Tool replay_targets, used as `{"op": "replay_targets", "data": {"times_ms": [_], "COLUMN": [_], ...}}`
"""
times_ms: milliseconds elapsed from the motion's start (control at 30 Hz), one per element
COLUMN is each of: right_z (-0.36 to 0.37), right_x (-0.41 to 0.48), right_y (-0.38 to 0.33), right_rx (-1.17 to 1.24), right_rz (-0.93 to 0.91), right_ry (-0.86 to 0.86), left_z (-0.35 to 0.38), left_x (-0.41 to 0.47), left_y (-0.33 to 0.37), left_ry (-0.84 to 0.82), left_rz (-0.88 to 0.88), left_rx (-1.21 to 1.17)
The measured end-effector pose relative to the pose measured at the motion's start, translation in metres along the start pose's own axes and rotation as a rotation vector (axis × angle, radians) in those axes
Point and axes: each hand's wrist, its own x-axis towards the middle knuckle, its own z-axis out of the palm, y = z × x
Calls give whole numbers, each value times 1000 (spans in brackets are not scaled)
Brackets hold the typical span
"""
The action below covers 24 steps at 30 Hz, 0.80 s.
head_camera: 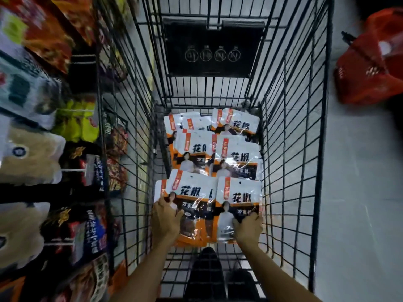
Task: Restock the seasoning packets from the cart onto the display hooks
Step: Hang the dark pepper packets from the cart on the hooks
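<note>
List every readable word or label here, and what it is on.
"花椒": large black characters on the white seasoning packets in the cart.
"万家": start of a smaller line lower on the packets; the rest is unclear.
Four circled characters on the black plate: too blurred to read.
Print on the hanging packs at left: blurred, unreadable.

Both forearms (139, 275) are bare, above what looks like dark footwear (207, 271).

White/orange seasoning packets (237, 153) lie flat, overlapping, approx 3 rows of 2, on btm of wire cart (325, 105).
</note>
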Motion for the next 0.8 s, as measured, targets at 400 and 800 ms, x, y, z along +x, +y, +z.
{"op": "replay_targets", "data": {"times_ms": [400,800], "right_z": [9,-22], "right_x": [9,3], "right_y": [-5,2], "right_rx": [34,538], "right_rz": [110,-37], "right_ry": [146,-53], "left_z": [1,-21], "left_x": [2,-3], "left_y": [2,15], "left_ry": [103,-171], "left_rz": [-46,-152], "left_rx": [-56,-520]}}
